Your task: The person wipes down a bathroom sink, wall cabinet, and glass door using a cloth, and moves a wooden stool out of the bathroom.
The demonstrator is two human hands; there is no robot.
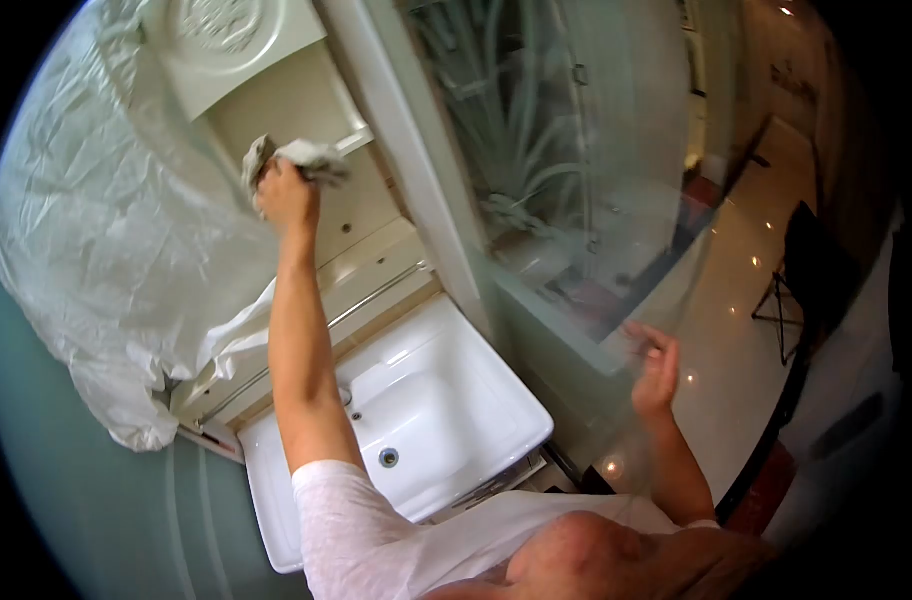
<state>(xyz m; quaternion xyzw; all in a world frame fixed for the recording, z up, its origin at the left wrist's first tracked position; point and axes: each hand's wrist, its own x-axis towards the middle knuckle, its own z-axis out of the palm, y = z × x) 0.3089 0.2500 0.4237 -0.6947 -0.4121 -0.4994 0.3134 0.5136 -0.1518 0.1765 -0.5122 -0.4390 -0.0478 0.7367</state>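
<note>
My left hand (288,195) is closed around a crumpled, greyish-white cloth (316,160). It reaches up against the cream-coloured wall cabinet (276,112), level with its open recess. The cloth's right end is smeared by motion. My right hand (658,370) is held out on the other side, beside a glass panel (621,130). Its fingers are loosely bent and apart, with nothing visible in them. I cannot tell whether it touches the glass. Beneath my left arm lies a white washbasin (446,390) with a drain hole.
Wrinkled translucent plastic sheeting (126,220) hangs left of the cabinet. A metal towel rail (376,292) runs above the basin. Behind the patterned glass is a shower area. At the right, a dark folding chair (821,255) stands on a shiny tiled floor (721,330).
</note>
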